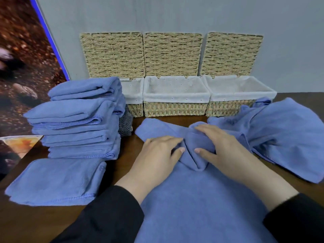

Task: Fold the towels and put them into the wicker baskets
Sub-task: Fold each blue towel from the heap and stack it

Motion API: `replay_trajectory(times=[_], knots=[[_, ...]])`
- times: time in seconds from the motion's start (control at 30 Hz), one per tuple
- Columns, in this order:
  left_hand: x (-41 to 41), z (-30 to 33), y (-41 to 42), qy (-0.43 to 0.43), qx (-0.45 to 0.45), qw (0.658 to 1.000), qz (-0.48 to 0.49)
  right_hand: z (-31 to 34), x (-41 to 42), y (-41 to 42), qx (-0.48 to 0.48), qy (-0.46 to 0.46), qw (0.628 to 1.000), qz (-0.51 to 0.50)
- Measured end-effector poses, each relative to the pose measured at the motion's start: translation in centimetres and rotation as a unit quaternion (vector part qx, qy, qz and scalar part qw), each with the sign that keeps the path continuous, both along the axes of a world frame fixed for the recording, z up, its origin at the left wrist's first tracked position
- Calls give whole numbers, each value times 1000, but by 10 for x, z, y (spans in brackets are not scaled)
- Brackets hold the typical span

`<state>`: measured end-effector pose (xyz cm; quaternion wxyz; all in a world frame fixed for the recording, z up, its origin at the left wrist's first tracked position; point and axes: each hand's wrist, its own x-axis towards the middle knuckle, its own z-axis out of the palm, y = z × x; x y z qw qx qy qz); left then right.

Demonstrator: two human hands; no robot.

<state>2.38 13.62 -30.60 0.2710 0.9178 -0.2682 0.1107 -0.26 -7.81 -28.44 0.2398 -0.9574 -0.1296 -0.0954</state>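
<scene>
A blue towel (198,199) lies spread on the dark table in front of me, bunched into a ridge at its middle. My left hand (157,155) and my right hand (222,148) lie on that ridge, each pinching the raised fold between thumb and fingers. Three wicker baskets with white liners stand open along the wall: left (133,95), middle (175,107), right (231,106). Their lids lean back against the wall. The left basket is partly hidden by a stack of folded blue towels (78,118).
A single folded towel (56,181) lies at the front left. Loose unfolded blue towels (284,134) are heaped at the right. A grey cloth (125,125) sits behind the stack. A patterned panel (26,67) leans at the left.
</scene>
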Motion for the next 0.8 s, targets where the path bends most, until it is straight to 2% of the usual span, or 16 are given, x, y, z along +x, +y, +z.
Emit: replay_trajectory(times=[0.13,0.27,0.37,0.5,0.57,0.67,0.8], knots=[[6,0,5,16,9,1000,5,-3,1,-7,3,32,998,-57],[1,3,0,13,134,991,-13,-5,1,-3,-39,-33,998,-36],[-2,1,0,-8,128,992,-16,3,-5,-7,31,-35,998,-33],[-2,5,3,-56,92,994,21,17,-9,-25,103,12,987,-120],[-4,7,4,-58,75,995,14,21,-13,-31,41,66,990,-120],[-8,11,1,-57,44,997,-14,15,-15,-30,-95,30,993,-62],[-13,13,-2,-75,13,996,-53,4,-11,-17,-121,21,991,47]])
